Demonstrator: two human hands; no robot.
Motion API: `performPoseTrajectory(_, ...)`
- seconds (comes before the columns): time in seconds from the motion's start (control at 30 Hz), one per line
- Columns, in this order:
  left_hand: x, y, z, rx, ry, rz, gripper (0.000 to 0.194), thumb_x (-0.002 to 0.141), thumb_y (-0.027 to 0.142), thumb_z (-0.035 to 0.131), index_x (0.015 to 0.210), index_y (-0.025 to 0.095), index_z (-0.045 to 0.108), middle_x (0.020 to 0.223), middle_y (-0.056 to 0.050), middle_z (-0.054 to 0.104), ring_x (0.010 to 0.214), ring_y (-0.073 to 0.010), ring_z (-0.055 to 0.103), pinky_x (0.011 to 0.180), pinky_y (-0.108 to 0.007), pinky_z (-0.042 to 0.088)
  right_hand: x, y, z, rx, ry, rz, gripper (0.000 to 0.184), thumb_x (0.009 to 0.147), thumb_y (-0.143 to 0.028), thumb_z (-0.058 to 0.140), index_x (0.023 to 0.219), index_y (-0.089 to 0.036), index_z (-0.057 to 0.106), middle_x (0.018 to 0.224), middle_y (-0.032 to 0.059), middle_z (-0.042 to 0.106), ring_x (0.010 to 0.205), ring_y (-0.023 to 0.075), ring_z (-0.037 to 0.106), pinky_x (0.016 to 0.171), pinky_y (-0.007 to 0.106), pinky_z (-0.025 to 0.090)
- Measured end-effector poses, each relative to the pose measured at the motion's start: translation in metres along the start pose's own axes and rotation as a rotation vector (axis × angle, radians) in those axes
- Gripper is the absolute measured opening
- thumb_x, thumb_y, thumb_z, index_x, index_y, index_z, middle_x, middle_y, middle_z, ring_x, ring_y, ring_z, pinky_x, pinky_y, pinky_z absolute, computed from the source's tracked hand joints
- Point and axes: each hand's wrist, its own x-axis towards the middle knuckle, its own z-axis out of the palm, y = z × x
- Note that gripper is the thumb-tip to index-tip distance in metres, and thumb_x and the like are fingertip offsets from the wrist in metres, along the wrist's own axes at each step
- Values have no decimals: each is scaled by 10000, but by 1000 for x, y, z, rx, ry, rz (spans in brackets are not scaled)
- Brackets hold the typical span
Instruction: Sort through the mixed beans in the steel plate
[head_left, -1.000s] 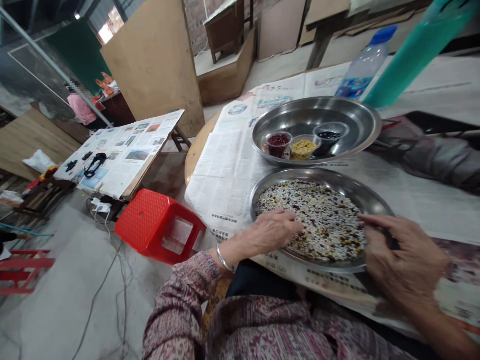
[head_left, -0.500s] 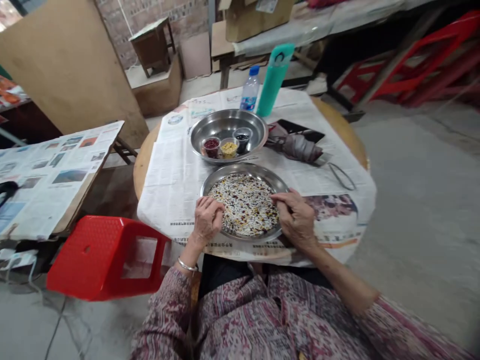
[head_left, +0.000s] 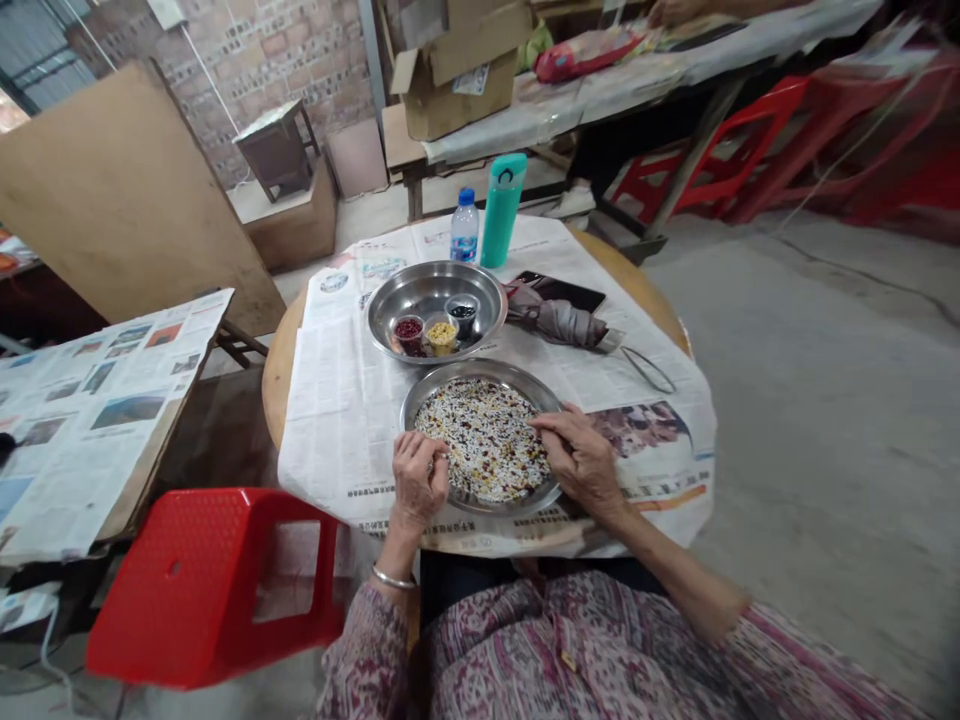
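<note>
In front of me a steel plate [head_left: 551,388] holds a spread of white grains mixed with dark red, black and yellow beans [head_left: 480,430]. My left hand [head_left: 420,478] is at its left edge, fingers curled and pressed together; what they hold, if anything, is hidden. Over the right side of the grains my right hand [head_left: 583,460] pinches thumb and forefinger together; nothing can be made out between the tips. Behind lies a deeper steel basin [head_left: 491,275] with cups of red beans [head_left: 409,332], yellow beans [head_left: 442,335] and black beans [head_left: 463,315].
Newspaper [head_left: 330,400] covers the round table. At its back stand a water bottle [head_left: 465,228] and a teal bottle [head_left: 502,212]. A folded umbrella [head_left: 559,318] and a phone [head_left: 562,290] lie to the right. A red stool [head_left: 202,580] stands at left.
My view has tilted upward and shifted right, so the table sits lower and further left in it. Both hands stay at the plate, with little change in their grip.
</note>
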Motion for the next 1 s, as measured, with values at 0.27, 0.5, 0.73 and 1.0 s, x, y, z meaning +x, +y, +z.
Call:
performPoseTrajectory(0.27,-2,7,-2,-17,-37,-35,187,870,53,497,827,207,595,786,-21,651,789,-193,574,885,-370,441,-2,-2,-4,-57,-21,-54,201,904,-133,588,997,-262,712,935,4,769,840,185,731,1085,485,505)
performPoseTrajectory(0.5,-4,5,-1,-27,-55,-47,193,854,46,502,848,209,605,795,-16,662,803,-189,592,941,-390,436,-1,-4,-8,-149,-79,-109,220,909,-115,577,1033,-255,690,934,5,760,827,173,726,1078,473,514)
performPoseTrajectory(0.73,-2,6,-3,-39,-42,-58,190,872,49,507,878,209,610,825,-26,670,824,-198,588,922,-395,452,8,-12,-15,-281,-189,-210,232,906,-126,568,1038,-271,693,923,11,759,868,208,696,1118,552,440)
performPoseTrajectory(1.0,-9,11,-4,43,66,-82,226,893,70,535,1050,192,643,1035,-86,620,1020,-225,591,939,-389,488,49,-28,18,-295,-478,-251,282,933,-151,508,1114,-228,710,1071,94,746,1038,272,622,966,461,491)
